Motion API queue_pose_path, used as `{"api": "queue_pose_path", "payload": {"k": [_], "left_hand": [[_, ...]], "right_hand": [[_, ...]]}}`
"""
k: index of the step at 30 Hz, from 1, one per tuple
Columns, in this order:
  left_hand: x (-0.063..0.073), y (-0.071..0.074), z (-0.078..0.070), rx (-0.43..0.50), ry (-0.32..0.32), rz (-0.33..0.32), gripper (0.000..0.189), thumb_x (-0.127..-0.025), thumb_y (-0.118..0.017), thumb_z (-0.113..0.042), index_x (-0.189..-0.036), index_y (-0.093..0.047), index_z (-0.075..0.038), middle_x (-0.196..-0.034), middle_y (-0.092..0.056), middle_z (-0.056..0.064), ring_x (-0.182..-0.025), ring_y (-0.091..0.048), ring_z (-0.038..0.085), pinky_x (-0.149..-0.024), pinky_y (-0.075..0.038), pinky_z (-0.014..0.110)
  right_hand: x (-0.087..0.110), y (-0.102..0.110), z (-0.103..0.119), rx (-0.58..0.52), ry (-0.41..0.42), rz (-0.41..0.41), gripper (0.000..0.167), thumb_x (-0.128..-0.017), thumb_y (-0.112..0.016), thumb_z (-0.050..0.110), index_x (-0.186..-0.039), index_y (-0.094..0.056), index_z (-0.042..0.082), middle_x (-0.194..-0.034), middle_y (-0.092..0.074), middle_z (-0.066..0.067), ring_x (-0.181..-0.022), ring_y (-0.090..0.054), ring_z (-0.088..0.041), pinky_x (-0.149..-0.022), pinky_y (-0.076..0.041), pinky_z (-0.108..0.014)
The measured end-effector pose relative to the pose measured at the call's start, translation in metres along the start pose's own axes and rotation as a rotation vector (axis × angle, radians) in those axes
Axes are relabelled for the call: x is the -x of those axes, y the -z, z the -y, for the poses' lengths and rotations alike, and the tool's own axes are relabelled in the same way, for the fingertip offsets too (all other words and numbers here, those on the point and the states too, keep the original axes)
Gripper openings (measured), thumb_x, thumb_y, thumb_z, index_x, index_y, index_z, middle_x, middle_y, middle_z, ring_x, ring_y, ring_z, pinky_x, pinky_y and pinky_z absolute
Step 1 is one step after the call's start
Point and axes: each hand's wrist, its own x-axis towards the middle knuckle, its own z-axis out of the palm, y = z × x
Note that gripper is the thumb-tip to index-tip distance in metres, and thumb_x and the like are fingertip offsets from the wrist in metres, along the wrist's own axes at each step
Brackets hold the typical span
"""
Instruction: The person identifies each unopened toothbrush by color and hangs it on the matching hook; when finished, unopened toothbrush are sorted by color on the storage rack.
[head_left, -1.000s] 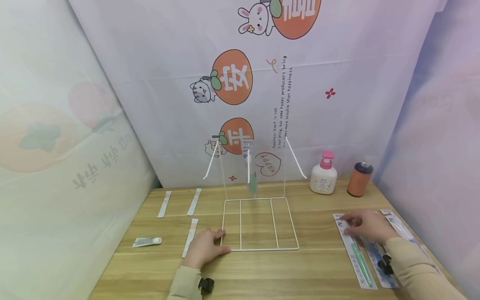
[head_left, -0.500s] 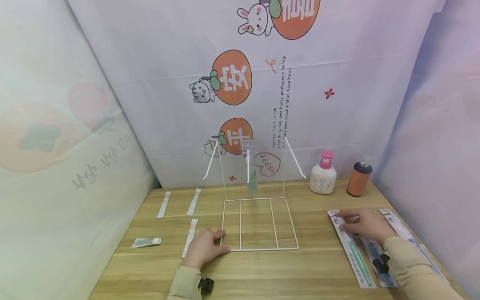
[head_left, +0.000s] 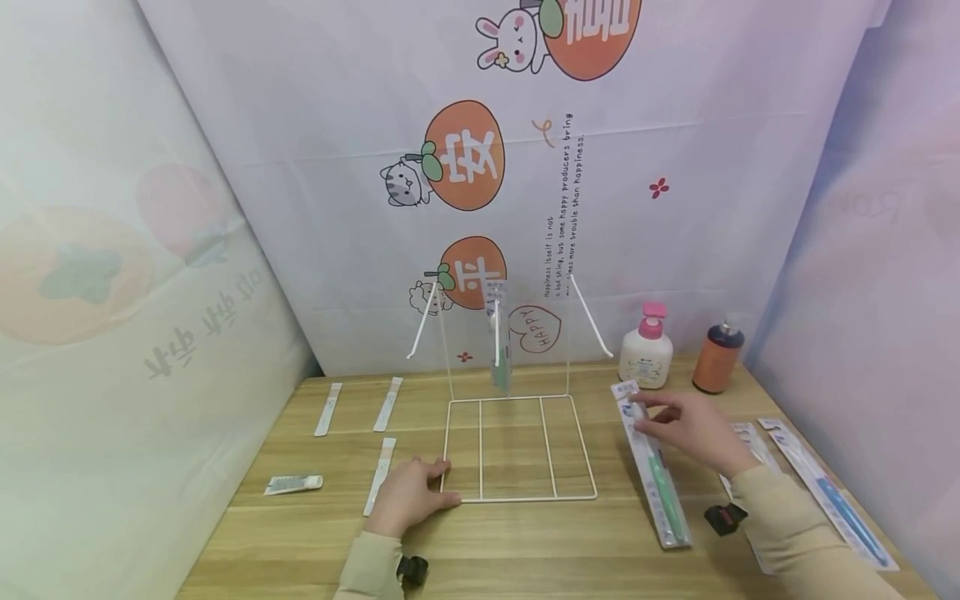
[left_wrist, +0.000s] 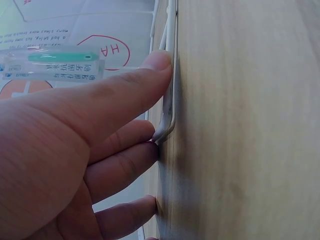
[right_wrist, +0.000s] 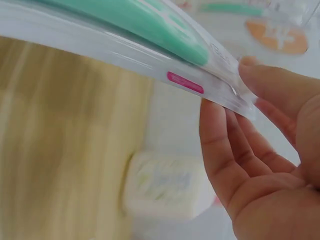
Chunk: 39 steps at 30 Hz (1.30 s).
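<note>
My left hand (head_left: 408, 496) holds the front left corner of a white wire display rack (head_left: 528, 500). In the left wrist view its thumb lies on the base wire and the fingers touch around the corner. With thumb and fingertips my right hand (head_left: 693, 429) pinches the top end of a packaged green toothbrush (head_left: 663, 492), seen close up in the right wrist view. The pack is tilted, its lower end toward me, to the right of the rack. Another packaged green toothbrush (head_left: 501, 367) hangs from the rack's middle hook; the two outer hooks carry nothing.
Under the right forearm lies a partly hidden toothbrush pack (head_left: 753, 442); a blue one (head_left: 843, 504) lies farther right. A white pump bottle (head_left: 646, 358) and an orange bottle (head_left: 718, 358) stand behind. Several slim white packets (head_left: 387, 404) and a small tube (head_left: 294, 484) lie left.
My right hand has lifted the green toothbrush pack from beside the others and carried it left toward the rack. The left hand has stayed on the rack's corner.
</note>
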Motion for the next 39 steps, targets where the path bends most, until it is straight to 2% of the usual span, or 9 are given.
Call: {"api": "queue_pose_path", "payload": {"k": [3, 6, 12, 17, 22, 28, 39], "left_hand": [[0.001, 0.001, -0.001, 0.000, -0.006, -0.002, 0.064, -0.082, -0.093, -0.047, -0.133, -0.078, -0.011, -0.134, -0.073, 0.019, -0.131, -0.060, 0.057, -0.100, -0.053, 0.068], [0.002, 0.001, -0.002, -0.004, -0.008, -0.003, 0.064, -0.082, -0.093, -0.048, -0.133, -0.078, -0.011, -0.134, -0.073, 0.020, -0.130, -0.060, 0.058, -0.100, -0.053, 0.068], [0.002, 0.000, -0.001, -0.008, -0.009, -0.006, 0.064, -0.081, -0.093, -0.048, -0.133, -0.079, -0.012, -0.133, -0.073, 0.020, -0.130, -0.061, 0.057, -0.099, -0.054, 0.067], [0.001, -0.001, 0.001, -0.012, -0.010, -0.006, 0.065, -0.082, -0.093, -0.049, -0.133, -0.079, -0.012, -0.133, -0.073, 0.020, -0.130, -0.061, 0.057, -0.099, -0.055, 0.066], [0.000, -0.002, 0.002, -0.005, -0.002, -0.001, 0.064, -0.083, -0.092, -0.050, -0.133, -0.078, -0.012, -0.134, -0.073, 0.020, -0.131, -0.061, 0.056, -0.100, -0.054, 0.065], [-0.001, -0.002, 0.002, -0.012, -0.003, 0.002, 0.064, -0.083, -0.092, -0.049, -0.133, -0.078, -0.012, -0.134, -0.073, 0.021, -0.129, -0.061, 0.057, -0.101, -0.054, 0.065], [0.000, -0.001, 0.002, -0.008, -0.004, 0.014, 0.065, -0.083, -0.092, -0.049, -0.134, -0.078, -0.012, -0.134, -0.073, 0.020, -0.131, -0.061, 0.056, -0.102, -0.053, 0.066]], "right_hand": [[-0.006, -0.005, 0.028, -0.029, 0.035, -0.035, 0.041, -0.093, -0.089, 0.021, -0.131, -0.078, 0.013, -0.112, -0.080, -0.011, -0.086, -0.077, -0.017, -0.068, -0.060, -0.028], [-0.011, -0.013, 0.055, -0.073, 0.092, -0.077, 0.041, -0.091, -0.090, 0.015, -0.130, -0.079, 0.013, -0.111, -0.080, -0.009, -0.086, -0.077, -0.015, -0.070, -0.062, -0.028], [-0.015, -0.030, 0.107, -0.161, 0.256, -0.162, 0.044, -0.085, -0.092, 0.003, -0.125, -0.080, 0.014, -0.109, -0.078, -0.003, -0.084, -0.075, -0.011, -0.071, -0.064, -0.026], [-0.016, -0.041, 0.147, -0.308, 0.410, -0.234, 0.048, -0.081, -0.091, -0.009, -0.125, -0.079, 0.007, -0.116, -0.077, -0.009, -0.083, -0.077, -0.016, -0.068, -0.065, -0.028], [-0.018, -0.047, 0.177, -0.401, 0.485, -0.255, 0.048, -0.081, -0.090, -0.010, -0.125, -0.079, 0.006, -0.122, -0.076, -0.011, -0.085, -0.077, -0.019, -0.069, -0.065, -0.030], [-0.027, -0.055, 0.196, -0.423, 0.533, -0.250, 0.047, -0.083, -0.089, -0.009, -0.127, -0.078, 0.005, -0.123, -0.075, -0.009, -0.087, -0.077, -0.020, -0.070, -0.065, -0.030], [-0.041, -0.076, 0.194, -0.409, 0.559, -0.311, 0.048, -0.082, -0.089, -0.010, -0.127, -0.076, 0.003, -0.122, -0.074, -0.011, -0.086, -0.077, -0.023, -0.069, -0.065, -0.028]]}}
